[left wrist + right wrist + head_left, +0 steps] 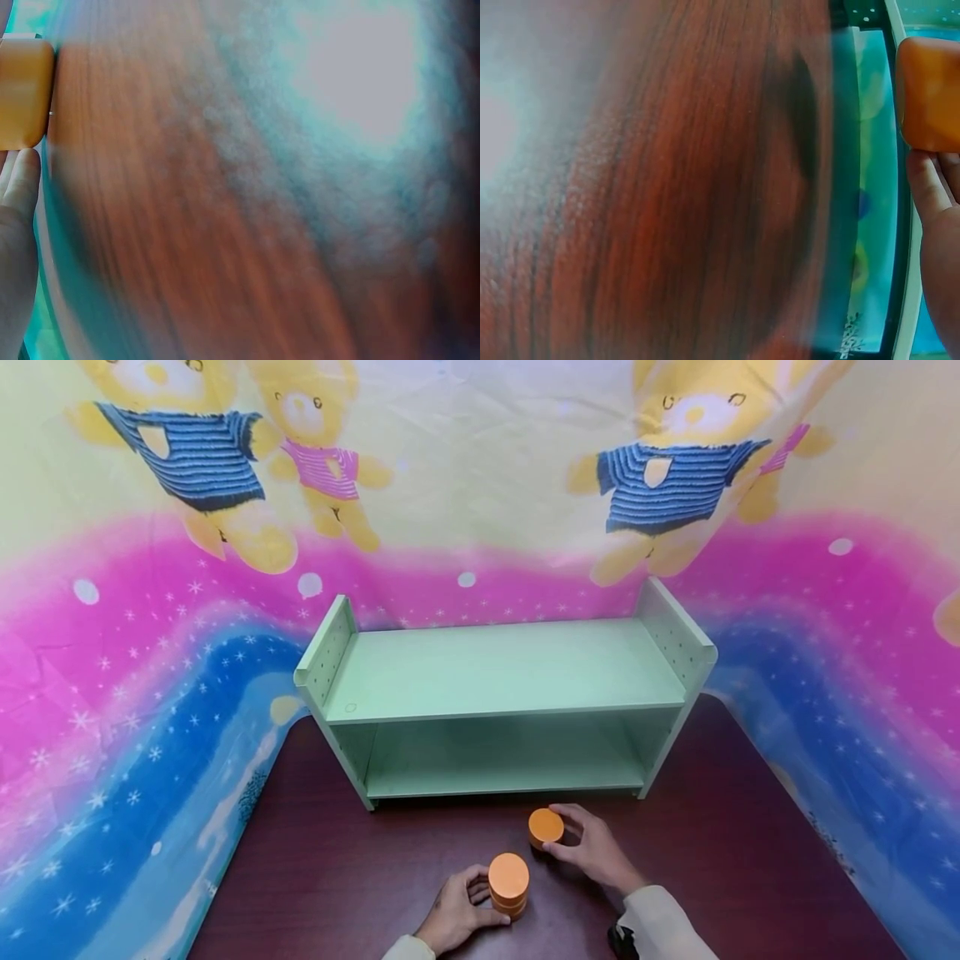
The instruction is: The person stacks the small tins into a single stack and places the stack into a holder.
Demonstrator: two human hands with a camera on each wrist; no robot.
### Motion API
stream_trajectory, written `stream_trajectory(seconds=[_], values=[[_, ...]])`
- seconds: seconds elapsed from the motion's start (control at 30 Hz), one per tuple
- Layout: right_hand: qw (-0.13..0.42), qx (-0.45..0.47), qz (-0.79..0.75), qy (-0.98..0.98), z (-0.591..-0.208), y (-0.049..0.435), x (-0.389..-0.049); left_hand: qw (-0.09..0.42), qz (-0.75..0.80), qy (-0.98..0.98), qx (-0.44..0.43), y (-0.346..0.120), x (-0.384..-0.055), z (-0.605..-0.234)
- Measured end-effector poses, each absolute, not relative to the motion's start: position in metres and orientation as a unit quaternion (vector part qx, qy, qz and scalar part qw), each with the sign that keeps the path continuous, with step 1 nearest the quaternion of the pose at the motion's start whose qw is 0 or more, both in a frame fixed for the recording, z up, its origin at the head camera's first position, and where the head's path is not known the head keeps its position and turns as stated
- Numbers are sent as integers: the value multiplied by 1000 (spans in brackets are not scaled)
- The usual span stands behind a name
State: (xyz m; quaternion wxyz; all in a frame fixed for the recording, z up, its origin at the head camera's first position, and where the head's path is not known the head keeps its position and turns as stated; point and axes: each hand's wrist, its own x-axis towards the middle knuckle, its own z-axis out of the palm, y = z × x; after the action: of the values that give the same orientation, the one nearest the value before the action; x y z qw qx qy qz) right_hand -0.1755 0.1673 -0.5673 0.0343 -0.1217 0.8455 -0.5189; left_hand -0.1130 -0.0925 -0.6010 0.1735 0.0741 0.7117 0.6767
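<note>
Near the front of the dark wooden table, my left hand [456, 912] holds an orange round cylinder [509, 877], with its thumb on the near side and its fingers at the far side. A seam runs round the cylinder's lower part; whether it is one piece or a stack I cannot tell. Farther forward and to the right, my right hand [600, 852] grips a shorter orange round block [545, 827] between thumb and fingers. Each wrist view catches only part of its item: the cylinder [24, 94] at the left edge, the block [934, 94] at the right edge.
A pale green two-level shelf [502, 672] with raised side panels stands at the back of the table [315, 868], just beyond my right hand. Behind and beside the table hangs a colourful cloth [465, 527] printed with bears.
</note>
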Motion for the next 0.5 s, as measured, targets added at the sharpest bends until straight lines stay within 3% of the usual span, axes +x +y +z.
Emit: stream_trajectory(seconds=[0.5], values=[[26, -142, -518, 843, -560, 167, -173, 165, 677, 713, 84, -92, -114, -605]])
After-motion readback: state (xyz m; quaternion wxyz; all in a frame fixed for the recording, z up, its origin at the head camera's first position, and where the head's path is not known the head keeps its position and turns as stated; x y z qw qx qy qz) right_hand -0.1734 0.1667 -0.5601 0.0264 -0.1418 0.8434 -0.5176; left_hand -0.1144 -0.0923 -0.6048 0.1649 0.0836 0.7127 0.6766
